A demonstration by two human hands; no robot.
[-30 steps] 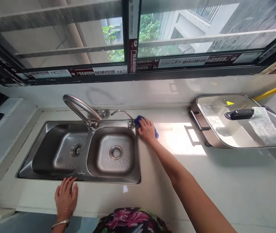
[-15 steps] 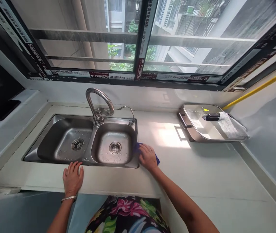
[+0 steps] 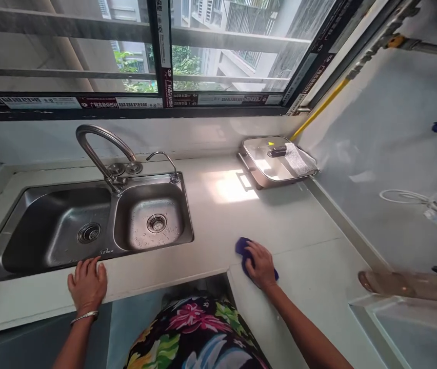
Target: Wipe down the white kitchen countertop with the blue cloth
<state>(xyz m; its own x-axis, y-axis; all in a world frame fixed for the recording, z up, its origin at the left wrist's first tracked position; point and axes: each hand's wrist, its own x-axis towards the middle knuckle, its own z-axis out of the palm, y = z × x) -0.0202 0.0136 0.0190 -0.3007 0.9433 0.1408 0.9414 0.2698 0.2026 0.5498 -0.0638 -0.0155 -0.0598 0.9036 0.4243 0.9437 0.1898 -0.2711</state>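
A dark blue cloth (image 3: pixel 244 247) lies bunched on the white countertop (image 3: pixel 211 215), under my right hand (image 3: pixel 260 264). The fingers of that hand curl over the cloth and press it to the surface, right of the sink. My left hand (image 3: pixel 88 283) rests flat on the counter's front strip, its fingertips at the near rim of the double steel sink (image 3: pixel 193 238). It holds nothing, and a bracelet (image 3: pixel 84 317) circles its wrist. Water drops dot the right basin.
A curved faucet (image 3: pixel 105 134) and a smaller spout (image 3: pixel 164 156) rise behind the basins. An electric pan with a glass lid (image 3: pixel 276 161) stands at the back right. A yellow pipe (image 3: pixel 320 108) and a white cable (image 3: pixel 414 197) are by the right wall.
My right hand has moved the cloth from the sink's right edge rightward across the counter. The view has turned right. My left hand stays by the sink's front rim.
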